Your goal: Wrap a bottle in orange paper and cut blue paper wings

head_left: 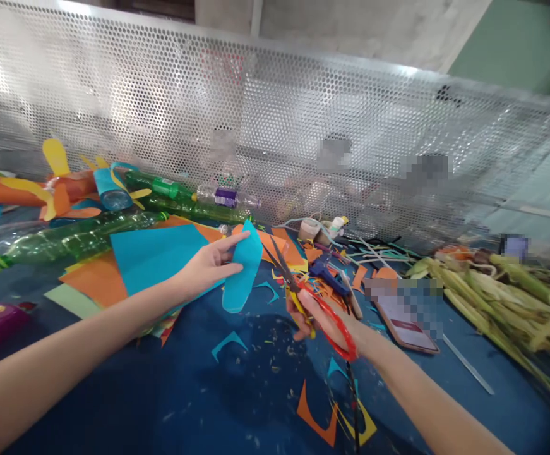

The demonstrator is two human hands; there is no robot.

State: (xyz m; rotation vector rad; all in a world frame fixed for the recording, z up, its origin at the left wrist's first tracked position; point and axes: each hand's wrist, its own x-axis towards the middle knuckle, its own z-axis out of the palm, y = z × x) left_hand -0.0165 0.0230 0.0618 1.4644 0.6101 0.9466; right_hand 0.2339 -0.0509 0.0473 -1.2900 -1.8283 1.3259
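Between the thumb and fingers of my left hand [211, 260] is a piece of blue paper [244, 278], long and rounded at its lower end, pointed at the top. My right hand [319, 313] grips a pair of scissors [284, 268] with red and yellow handles. The blades are parted and point up and left, close to the right edge of the paper. Below lie a curved blue offcut [230, 341] and an orange offcut [317, 420]. A larger blue sheet [158, 256] rests behind my left wrist.
Green plastic bottles [76, 240] and orange bottle models with paper blades [73, 186] lie at the left. A blue glue gun [329, 278], a phone [405, 319] and corn husks [497, 309] are to the right. A perforated metal panel [275, 120] runs along the back.
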